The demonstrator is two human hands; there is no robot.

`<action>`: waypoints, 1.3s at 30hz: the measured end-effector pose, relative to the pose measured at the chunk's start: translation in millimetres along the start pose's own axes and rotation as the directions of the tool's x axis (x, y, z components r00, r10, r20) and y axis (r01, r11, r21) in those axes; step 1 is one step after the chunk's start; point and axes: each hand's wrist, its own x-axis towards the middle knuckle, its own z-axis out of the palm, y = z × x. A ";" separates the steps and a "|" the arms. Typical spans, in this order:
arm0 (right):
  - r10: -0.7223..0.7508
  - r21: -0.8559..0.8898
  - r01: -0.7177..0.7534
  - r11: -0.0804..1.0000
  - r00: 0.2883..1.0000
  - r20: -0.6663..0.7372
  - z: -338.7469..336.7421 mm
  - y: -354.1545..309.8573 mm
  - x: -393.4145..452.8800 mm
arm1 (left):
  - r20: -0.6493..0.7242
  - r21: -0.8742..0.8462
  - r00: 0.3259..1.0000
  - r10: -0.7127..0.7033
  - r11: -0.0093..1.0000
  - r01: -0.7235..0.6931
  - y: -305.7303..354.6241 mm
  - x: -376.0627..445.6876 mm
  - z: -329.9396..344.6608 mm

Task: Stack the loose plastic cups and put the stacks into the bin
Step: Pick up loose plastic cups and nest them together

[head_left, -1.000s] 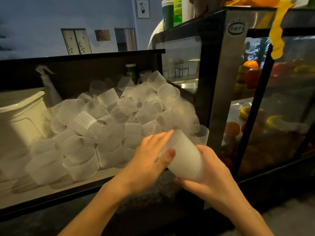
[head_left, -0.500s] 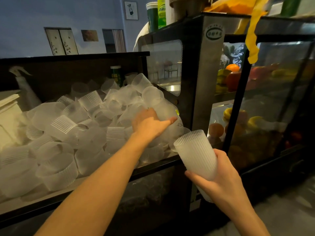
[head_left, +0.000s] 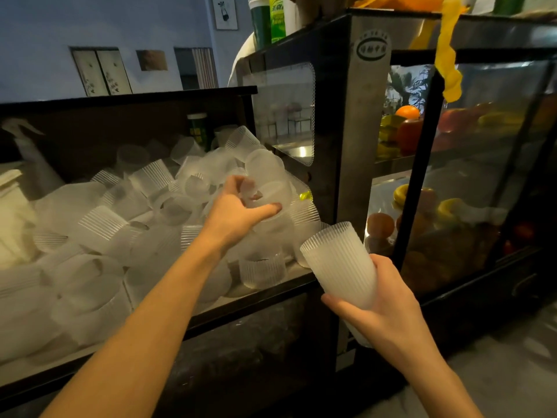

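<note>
A heap of loose translucent ribbed plastic cups fills the counter shelf. My left hand reaches into the right side of the heap, its fingers and thumb curled round one loose cup. Lower right, my right hand grips a stack of ribbed cups from below, mouth tilted up and left, held clear of the counter's front edge. A white bin with a lid shows at the far left edge, partly cut off.
A glass display case with fruit stands right of the heap, its dark post close to my right hand. A spray bottle stands behind the cups at left. The counter's black front edge runs below the heap.
My left hand left the stack, reached up into the heap and closed round a loose cup. My right hand lowered the stack slightly to the right.
</note>
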 end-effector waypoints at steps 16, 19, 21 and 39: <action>-0.133 -0.139 0.153 0.978 0.981 0.144 3.9 -32.7 -1.3 | 0.003 -0.020 0.952 0.306 0.952 -0.306 11.3 -60.8 -58.5; -0.179 -0.138 0.200 0.970 0.973 0.148 6.0 -38.9 -1.2 | 0.107 0.023 0.947 0.303 0.951 -0.307 7.4 -64.4 -58.0; -0.201 -0.155 0.226 0.962 0.966 0.165 7.5 -43.9 -0.2 | 0.177 0.089 0.933 0.314 0.939 -0.332 3.5 -65.7 -53.3; -0.147 -0.050 0.151 0.987 0.986 0.083 14.8 -13.6 -15.8 | -0.091 0.496 0.936 0.339 0.831 -0.252 -35.2 -81.6 -37.6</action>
